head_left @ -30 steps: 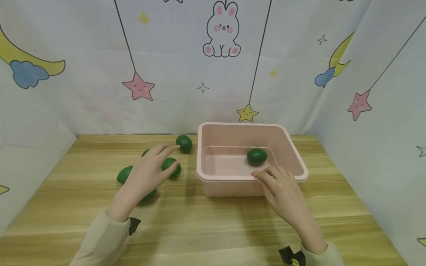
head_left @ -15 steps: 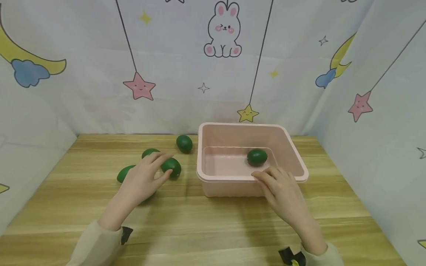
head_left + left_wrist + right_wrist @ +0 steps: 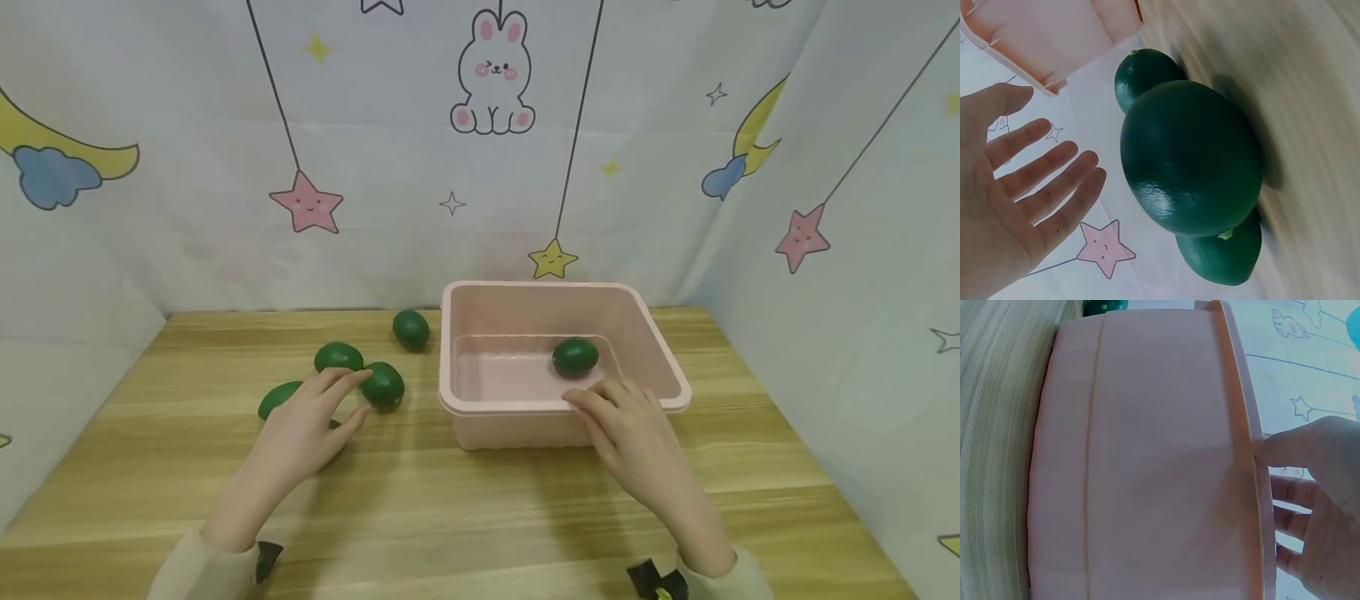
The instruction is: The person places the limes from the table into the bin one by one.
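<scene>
We watch the left hand (image 3: 298, 423) ease back toward the person, fingers apart and nothing in them. A second ago it covered most of one green fruit (image 3: 338, 357); now we see that fruit plainly, right beside a second green fruit (image 3: 382, 385). For the work in hand, the fingers have left those two and the hand now sits over a near green fruit (image 3: 333, 424), mostly hidden; we can't tell whether they touch. Meanwhile the right hand (image 3: 636, 437) hasn't budged, thumb and fingers clamped on the rim of the pink basin (image 3: 517, 407). Inside we have a lone green fruit (image 3: 575, 357), unchanged; five others lie on the tabletop (image 3: 450, 521).
</scene>
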### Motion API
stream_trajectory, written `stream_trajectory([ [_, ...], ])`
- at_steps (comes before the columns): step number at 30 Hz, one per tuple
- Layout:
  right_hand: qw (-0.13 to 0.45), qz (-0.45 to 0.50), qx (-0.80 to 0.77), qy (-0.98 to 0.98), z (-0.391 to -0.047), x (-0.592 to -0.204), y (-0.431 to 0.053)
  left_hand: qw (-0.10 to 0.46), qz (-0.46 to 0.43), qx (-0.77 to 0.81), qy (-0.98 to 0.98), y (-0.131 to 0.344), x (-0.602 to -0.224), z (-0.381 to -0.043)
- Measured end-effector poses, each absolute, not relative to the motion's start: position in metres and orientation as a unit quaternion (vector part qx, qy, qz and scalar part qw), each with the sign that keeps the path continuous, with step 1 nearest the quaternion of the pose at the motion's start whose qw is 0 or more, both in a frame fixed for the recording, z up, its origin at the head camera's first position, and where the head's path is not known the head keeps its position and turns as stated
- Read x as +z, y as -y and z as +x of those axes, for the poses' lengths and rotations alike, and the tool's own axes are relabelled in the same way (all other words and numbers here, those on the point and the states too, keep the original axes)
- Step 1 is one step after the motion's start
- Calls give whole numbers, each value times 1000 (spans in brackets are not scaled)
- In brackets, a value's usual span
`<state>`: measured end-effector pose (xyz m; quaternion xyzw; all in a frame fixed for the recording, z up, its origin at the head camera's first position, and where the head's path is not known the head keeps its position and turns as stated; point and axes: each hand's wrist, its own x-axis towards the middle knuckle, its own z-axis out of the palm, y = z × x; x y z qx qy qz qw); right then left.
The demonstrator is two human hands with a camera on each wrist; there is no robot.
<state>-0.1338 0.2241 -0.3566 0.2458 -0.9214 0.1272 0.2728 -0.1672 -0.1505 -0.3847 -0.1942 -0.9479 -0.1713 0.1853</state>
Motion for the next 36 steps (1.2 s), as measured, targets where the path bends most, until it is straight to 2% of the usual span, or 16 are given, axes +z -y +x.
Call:
stream_trajectory([
  [13, 272, 248, 134, 920, -133, -357, -222, 185, -188, -177, 948, 160, -396, -166],
  [22, 274, 248, 129, 920, -133, -356, -222, 123, -184, -163, 962, 164, -400, -166],
  [36, 277, 252, 126, 919, -134, -357, -222, 128, -203, -156, 958, 179, -405, -169],
])
